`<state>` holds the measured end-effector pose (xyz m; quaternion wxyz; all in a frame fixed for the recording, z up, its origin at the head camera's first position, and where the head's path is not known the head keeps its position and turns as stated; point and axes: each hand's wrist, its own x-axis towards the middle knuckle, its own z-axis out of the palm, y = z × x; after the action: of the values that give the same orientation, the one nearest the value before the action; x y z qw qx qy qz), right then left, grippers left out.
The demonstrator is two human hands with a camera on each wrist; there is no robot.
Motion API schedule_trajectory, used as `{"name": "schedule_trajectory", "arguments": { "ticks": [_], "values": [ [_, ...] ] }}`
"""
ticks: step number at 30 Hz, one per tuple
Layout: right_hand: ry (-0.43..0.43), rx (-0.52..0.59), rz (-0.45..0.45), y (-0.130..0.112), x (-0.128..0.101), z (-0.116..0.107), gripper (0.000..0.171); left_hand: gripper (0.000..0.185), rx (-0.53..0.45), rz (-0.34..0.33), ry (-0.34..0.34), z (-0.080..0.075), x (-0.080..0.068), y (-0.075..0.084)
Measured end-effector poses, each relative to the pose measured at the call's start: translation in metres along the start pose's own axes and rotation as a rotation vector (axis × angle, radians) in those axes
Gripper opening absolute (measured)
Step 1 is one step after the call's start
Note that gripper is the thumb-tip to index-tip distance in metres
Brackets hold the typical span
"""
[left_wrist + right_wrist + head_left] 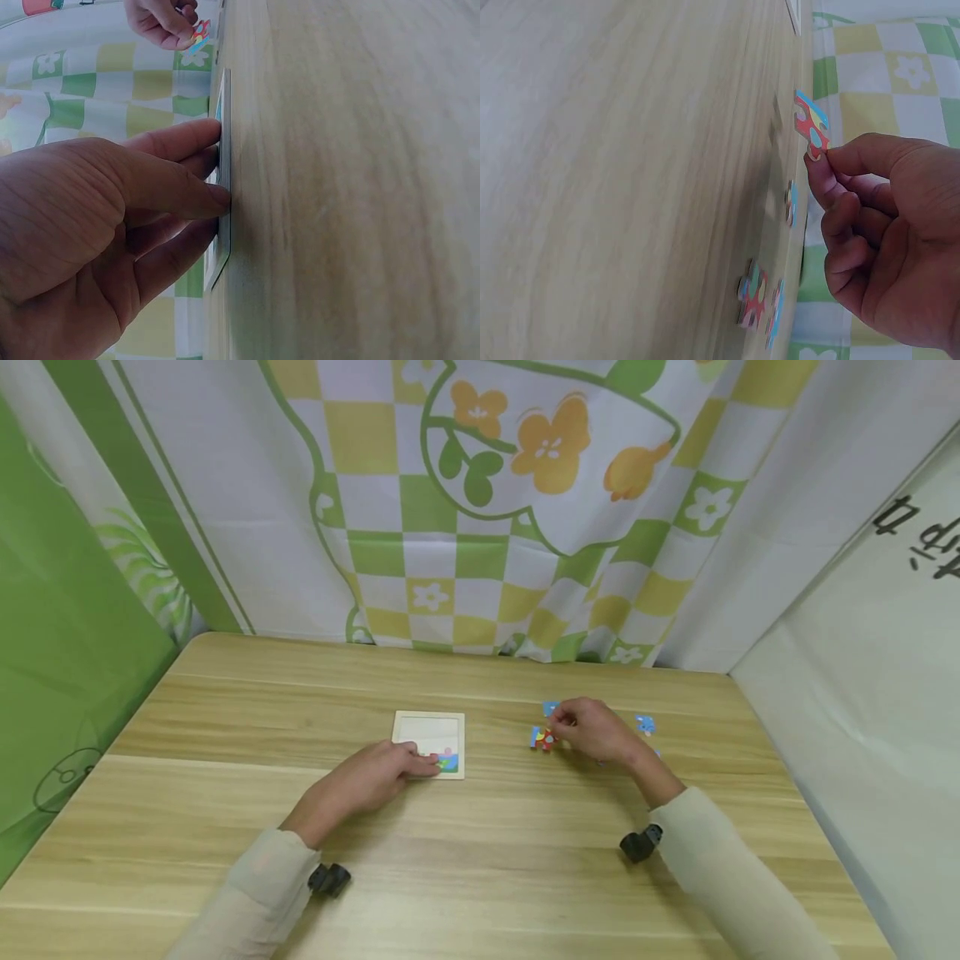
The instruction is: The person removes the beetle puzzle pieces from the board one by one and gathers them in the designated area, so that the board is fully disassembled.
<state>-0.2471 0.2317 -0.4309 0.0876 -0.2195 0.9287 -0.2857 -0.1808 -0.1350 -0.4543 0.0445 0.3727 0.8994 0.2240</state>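
A square, pale wooden puzzle tray (429,715) lies on the table in the head view. My left hand (378,772) holds it at its lower left, thumb at the near edge and other fingers over the surface. Green-and-blue puzzle pieces (448,764) sit in the tray's lower part, partly hidden by that hand. To the right, my right hand (596,731) pinches a red, yellow and blue puzzle piece (813,129) between thumb and index finger. The right wrist view shows this piece raised off the tabletop, its shadow on the wood.
Loose puzzle pieces lie around the right hand: a blue one (551,707) behind it, another blue one (645,724) to its right. A red one (753,294) shows in the right wrist view. A patterned curtain (465,556) hangs along the table's back edge.
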Motion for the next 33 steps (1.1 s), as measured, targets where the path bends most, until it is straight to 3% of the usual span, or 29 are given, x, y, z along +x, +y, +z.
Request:
{"name": "schedule_trajectory", "arguments": {
  "ticks": [11,23,33],
  "values": [
    [-0.055,0.058,0.054,0.011,-0.007,-0.004,0.014,0.039,-0.001,0.001,-0.008,0.0,0.0,0.001],
    [-0.093,0.031,0.105,0.023,-0.003,-0.008,0.016,0.045,-0.009,-0.013,-0.015,-0.002,0.001,0.001],
    [-0.087,-0.021,0.053,0.027,0.002,-0.006,0.013,0.043,0.0,-0.005,-0.024,-0.002,0.001,0.0]
  ]
}}
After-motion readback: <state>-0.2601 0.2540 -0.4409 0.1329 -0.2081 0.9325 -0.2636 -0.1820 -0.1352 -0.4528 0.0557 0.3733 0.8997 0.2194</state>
